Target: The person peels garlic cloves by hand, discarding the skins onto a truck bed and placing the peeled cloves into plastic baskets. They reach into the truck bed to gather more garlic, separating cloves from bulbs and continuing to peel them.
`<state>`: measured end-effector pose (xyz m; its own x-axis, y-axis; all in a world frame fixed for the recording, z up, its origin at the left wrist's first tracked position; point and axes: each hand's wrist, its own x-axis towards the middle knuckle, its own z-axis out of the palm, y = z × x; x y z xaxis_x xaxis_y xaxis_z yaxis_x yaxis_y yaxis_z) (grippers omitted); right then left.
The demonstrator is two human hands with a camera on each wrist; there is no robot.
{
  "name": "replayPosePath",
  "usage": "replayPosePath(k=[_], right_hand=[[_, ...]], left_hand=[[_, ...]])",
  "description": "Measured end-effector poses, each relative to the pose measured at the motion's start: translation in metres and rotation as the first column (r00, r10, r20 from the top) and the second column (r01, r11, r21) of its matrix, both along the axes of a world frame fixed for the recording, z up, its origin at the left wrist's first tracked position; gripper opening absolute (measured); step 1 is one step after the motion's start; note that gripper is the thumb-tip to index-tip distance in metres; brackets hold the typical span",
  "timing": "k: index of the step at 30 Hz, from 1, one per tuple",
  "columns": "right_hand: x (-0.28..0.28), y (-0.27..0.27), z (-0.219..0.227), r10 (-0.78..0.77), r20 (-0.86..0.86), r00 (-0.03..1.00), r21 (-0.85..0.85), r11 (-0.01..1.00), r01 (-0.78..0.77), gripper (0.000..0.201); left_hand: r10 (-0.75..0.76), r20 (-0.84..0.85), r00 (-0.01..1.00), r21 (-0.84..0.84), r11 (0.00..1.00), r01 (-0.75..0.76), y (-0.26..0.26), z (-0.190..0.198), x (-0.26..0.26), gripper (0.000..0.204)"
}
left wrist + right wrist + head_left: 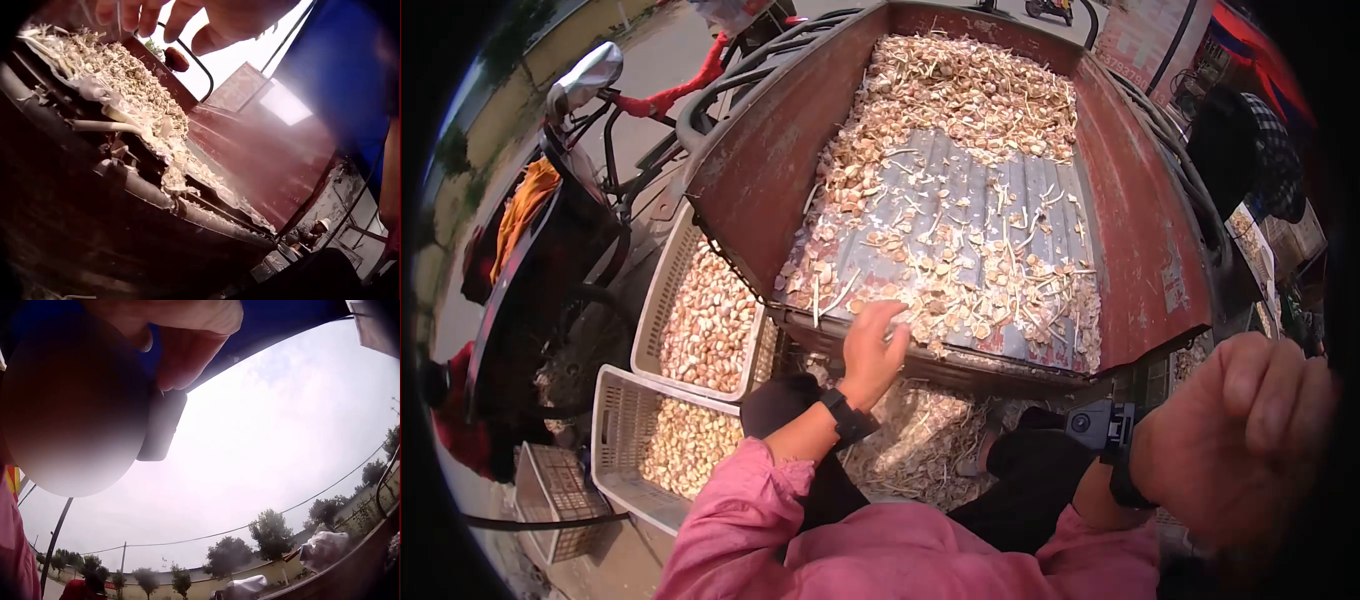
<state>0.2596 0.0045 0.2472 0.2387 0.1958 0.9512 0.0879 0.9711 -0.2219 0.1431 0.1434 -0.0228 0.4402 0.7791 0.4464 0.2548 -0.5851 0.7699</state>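
My left hand [875, 355] hovers at the front edge of the red cart bed [1140, 220], fingers spread and empty. Garlic-like cloves, skins and stalks [970, 90] lie thick at the bed's back, thinner over its ridged floor. In the left wrist view, the left hand [200, 22] hangs above the rim. My right hand [1250, 430] is raised close to the head camera, fingers bent. In the right wrist view, fingertips of the right hand [181, 337] meet the edge of a dark rectangular object [164, 428]; whether they grip it is unclear.
Two crates of cloves, one behind [645, 330] and one nearer [605, 430], stand left of the cart. A vehicle with red-wrapped handlebars [670, 100] is beyond them. Skins and stalks [920, 440] litter the ground between the legs. A person in a checked top [1275, 155] is at the right.
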Motion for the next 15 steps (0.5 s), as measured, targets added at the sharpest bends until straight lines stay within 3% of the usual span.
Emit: replayPosePath(k=[1,2,4,6,7,8,11,12,13,14,15], right_hand=[[0.004,0.013,-0.008,-0.067,-0.039,0.997,-0.048,0.997,0.065,0.022],[0.01,0.028,-0.017,-0.145,-0.072,0.987,-0.131,0.982,0.135,0.021],[0.037,0.065,-0.039,-0.251,-0.078,0.965,-0.436,0.879,0.194,0.019],[0.054,0.115,-0.069,-0.341,0.098,0.935,-0.798,0.534,0.279,0.018],[0.071,0.142,-0.096,-0.228,0.182,0.956,-0.862,0.43,0.267,0.018],[0.085,0.17,-0.125,-0.107,0.248,0.963,-0.909,0.317,0.27,0.017],[0.098,0.244,-0.192,0.025,0.407,0.913,-0.906,0.137,0.4,0.018],[0.1,0.269,-0.211,0.06,0.465,0.883,-0.883,0.102,0.458,0.018],[0.099,0.294,-0.227,0.076,0.466,0.881,-0.883,0.098,0.459,0.018],[0.096,0.317,-0.241,0.086,0.629,0.773,-0.771,0.198,0.606,0.018],[0.093,0.336,-0.255,0.078,0.766,0.638,-0.629,0.294,0.719,0.018]], left_hand=[[0.15,-0.117,0.982,0.163,0.978,-0.13,0.018,0.001,0.002,0.032],[0.173,-0.1,0.98,0.163,0.974,-0.156,0.028,-0.008,0.005,0.032],[0.13,-0.404,0.905,0.079,0.991,-0.108,0.045,-0.035,0.018,0.04],[-0.139,-0.364,0.921,0.057,0.983,0.172,0.028,-0.037,0.033,0.041],[-0.247,-0.357,0.901,-0.025,0.967,0.255,0.028,-0.026,0.039,0.035],[-0.223,-0.092,0.971,-0.103,0.972,0.213,0.028,-0.025,0.047,0.029],[-0.063,0.074,0.995,-0.066,0.995,0.068,0.049,-0.008,0.052,0.023],[-0.031,0.235,0.972,-0.383,0.916,0.121,0.056,-0.007,0.05,0.022],[0.055,0.374,0.926,-0.64,0.738,0.214,0.065,-0.007,0.048,0.021],[0.07,0.374,0.925,-0.649,0.732,0.207,0.071,-0.006,0.046,0.021],[0.256,0.528,0.81,-0.809,0.44,0.389,0.075,-0.005,0.043,0.022]])
